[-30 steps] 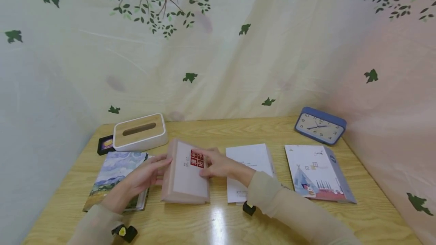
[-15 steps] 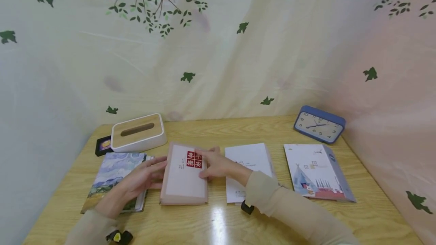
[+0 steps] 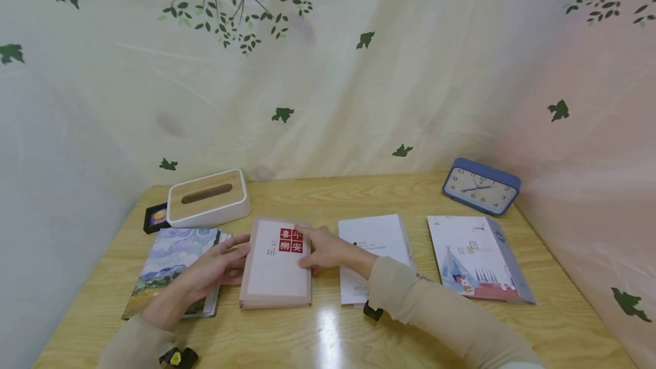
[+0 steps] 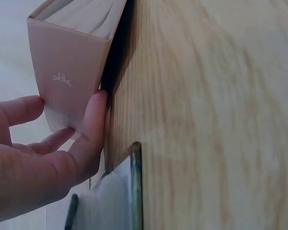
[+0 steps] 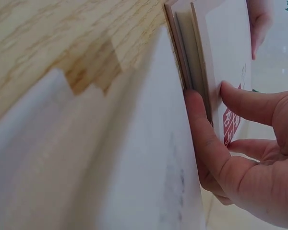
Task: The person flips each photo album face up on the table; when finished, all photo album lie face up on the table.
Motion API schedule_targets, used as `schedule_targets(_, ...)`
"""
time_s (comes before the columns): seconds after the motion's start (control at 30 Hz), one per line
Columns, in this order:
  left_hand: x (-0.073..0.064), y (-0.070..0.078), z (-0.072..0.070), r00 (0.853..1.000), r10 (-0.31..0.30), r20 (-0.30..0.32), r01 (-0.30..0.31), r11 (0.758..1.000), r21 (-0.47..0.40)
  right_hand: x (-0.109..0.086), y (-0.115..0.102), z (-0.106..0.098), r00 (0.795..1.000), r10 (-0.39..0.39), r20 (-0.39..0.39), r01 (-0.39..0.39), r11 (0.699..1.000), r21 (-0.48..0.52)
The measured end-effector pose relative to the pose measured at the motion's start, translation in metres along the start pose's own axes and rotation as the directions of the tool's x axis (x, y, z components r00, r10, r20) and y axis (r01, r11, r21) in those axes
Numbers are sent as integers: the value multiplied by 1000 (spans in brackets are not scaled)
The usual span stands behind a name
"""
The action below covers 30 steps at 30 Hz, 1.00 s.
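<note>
A thick book (image 3: 274, 278) with a pale pink cover and a red square of characters lies mid-table, closed. My left hand (image 3: 215, 266) is at its spine. In the left wrist view, the fingertips (image 4: 97, 103) touch the pink spine (image 4: 62, 72), one low beside the table. My right hand (image 3: 328, 249) holds the opposite edge. The right wrist view shows the thumb (image 5: 240, 98) on the cover and other fingers (image 5: 201, 120) against the page edge side. Under the left wrist lies a book with a painted landscape cover (image 3: 174, 266).
A white book (image 3: 376, 232) lies beneath the right forearm. Farther right is a book with a tent picture (image 3: 471, 261). A blue clock (image 3: 482, 187) stands at the back right. A wood-topped tissue box (image 3: 210, 201) and a small black frame (image 3: 155, 218) are back left.
The pink book has turned and settled flatter, its spine no longer showing so much from above. Both hands have stayed at its sides, shifting slightly with it.
</note>
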State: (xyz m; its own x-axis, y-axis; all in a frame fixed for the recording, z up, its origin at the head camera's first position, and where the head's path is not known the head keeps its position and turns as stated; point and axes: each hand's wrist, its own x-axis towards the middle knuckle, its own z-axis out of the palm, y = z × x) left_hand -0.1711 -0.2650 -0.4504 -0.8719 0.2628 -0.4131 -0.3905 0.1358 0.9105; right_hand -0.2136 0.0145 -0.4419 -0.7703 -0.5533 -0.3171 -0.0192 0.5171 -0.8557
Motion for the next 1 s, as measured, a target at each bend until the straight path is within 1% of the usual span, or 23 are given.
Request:
schedule_targets(0.13,-2,-1,1,1000,-11,-12,12,1000,26,1,1,1,1000,22,6,-22,1000,-19)
schedule_targets(0.27,-3,-3,2,1000,-20,-23,21,999,46,0,0,3,999,37,9,-37,999,-16)
schedule_targets(0.43,-2,-6,3,1000,5,-3,-4,997,81,-1,-2,4,1000,20,4,-20,997,-69)
schedule_targets(0.53,-2,-4,4,1000,10,-18,-8,994,112,0,-3,4,1000,2,-2,-2,994,-112)
schedule_targets(0.67,-5,-1,7,999,19,-40,-13,989,150,1,-6,5,1000,-12,-5,11,990,-139)
schedule_targets(0.77,-7,-2,10,999,20,-51,-12,986,165,0,-5,5,1000,-9,-1,8,991,-132)
schedule_targets(0.9,-7,-2,15,996,12,-93,4,985,175,-3,-2,5,1000,-11,-4,10,996,-92)
schedule_targets(1.0,-8,-2,16,994,7,-110,14,982,191,-5,0,6,1000,-22,-8,22,996,-86)
